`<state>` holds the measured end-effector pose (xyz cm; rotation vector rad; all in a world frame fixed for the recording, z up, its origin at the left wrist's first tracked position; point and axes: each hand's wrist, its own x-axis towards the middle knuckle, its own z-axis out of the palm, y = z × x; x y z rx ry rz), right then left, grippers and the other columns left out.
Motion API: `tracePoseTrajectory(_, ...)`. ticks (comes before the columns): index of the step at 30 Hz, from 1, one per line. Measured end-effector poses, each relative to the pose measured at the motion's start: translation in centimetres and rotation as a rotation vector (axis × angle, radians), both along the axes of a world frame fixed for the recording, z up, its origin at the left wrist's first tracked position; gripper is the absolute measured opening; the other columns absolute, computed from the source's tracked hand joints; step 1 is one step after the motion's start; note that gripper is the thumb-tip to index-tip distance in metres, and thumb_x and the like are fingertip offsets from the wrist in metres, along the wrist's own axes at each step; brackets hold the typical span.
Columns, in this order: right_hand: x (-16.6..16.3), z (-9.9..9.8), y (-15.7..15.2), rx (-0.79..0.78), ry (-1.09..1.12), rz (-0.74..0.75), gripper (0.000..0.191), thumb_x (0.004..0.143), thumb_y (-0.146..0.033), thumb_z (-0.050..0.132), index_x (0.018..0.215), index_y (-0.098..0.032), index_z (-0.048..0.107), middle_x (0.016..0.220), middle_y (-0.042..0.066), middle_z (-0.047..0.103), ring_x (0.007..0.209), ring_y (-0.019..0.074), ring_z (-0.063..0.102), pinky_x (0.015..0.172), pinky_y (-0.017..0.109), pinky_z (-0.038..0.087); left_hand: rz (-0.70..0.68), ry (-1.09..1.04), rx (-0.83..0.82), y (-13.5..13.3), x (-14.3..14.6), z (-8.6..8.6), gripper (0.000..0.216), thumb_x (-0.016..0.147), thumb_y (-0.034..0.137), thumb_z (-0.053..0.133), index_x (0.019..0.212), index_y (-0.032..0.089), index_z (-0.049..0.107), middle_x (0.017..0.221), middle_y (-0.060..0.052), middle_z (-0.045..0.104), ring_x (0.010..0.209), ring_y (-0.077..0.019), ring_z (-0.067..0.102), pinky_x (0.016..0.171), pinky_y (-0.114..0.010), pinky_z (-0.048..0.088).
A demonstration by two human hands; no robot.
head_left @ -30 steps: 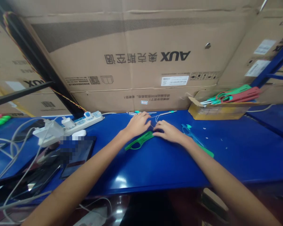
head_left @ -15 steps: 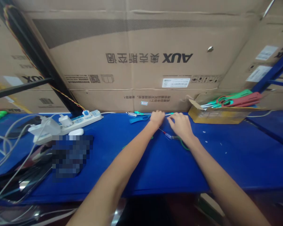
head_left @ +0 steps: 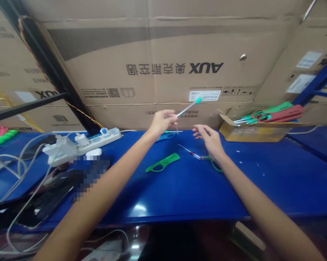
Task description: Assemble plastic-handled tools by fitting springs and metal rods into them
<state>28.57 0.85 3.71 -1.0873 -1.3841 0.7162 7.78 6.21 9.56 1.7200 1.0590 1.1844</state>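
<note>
My left hand [head_left: 163,121], raised over the back of the table, is closed on a slim metal tube with a green tip [head_left: 190,107]. The tube slants up to the right, in front of the cardboard. My right hand [head_left: 208,139] hovers to its right, fingers loosely bent and apart, with nothing visible in them. Below the hands lies a small screwdriver [head_left: 195,155] with a clear handle. A green plastic handle shell [head_left: 164,162] rests flat nearer me. Another green handle piece [head_left: 215,165] is partly hidden by my right wrist. A blue handle piece [head_left: 166,136] lies behind my left hand.
A cardboard box [head_left: 252,132] of green and red long-handled lighters stands at the back right. On the left are a white power strip [head_left: 111,135] with plugs and cables, and a white case [head_left: 93,153]. Large cardboard panels [head_left: 163,43] rise behind the blue table [head_left: 201,195].
My left hand has lifted from the table and moved left, bringing the green-tipped tube up. My right hand has shifted slightly. The green shell, earlier mostly behind my left arm, now shows.
</note>
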Motion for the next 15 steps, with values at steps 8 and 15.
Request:
tracePoseTrajectory(8,-5.1,0.4,-3.7,-0.321,0.288,0.634,0.052,0.088,-0.060,0.069,0.131,-0.030,0.066,0.138,0.009,0.067,0.115,0.0246,0.069,0.102,0.043,0.052,-0.220,-0.499,-0.368,-7.7,-3.4,-3.2,0.025,0.083,0.016,0.076,0.108,0.014,0.071,0.085,-0.002,0.066,0.064,-0.0063,0.055,0.060,-0.020,0.048)
tracePoseTrajectory(15,-5.5,-0.4,-3.9,-0.439,0.284,0.658,0.037,0.083,-0.050,0.079,0.106,-0.022,0.070,0.099,0.005,0.078,0.088,0.0185,0.074,0.090,0.036,0.056,-0.250,-0.383,-0.413,-8.5,-5.0,-5.7,0.038,0.077,0.036,0.084,0.108,0.019,0.071,0.103,-0.004,0.069,0.065,-0.0060,0.051,0.051,-0.019,0.031)
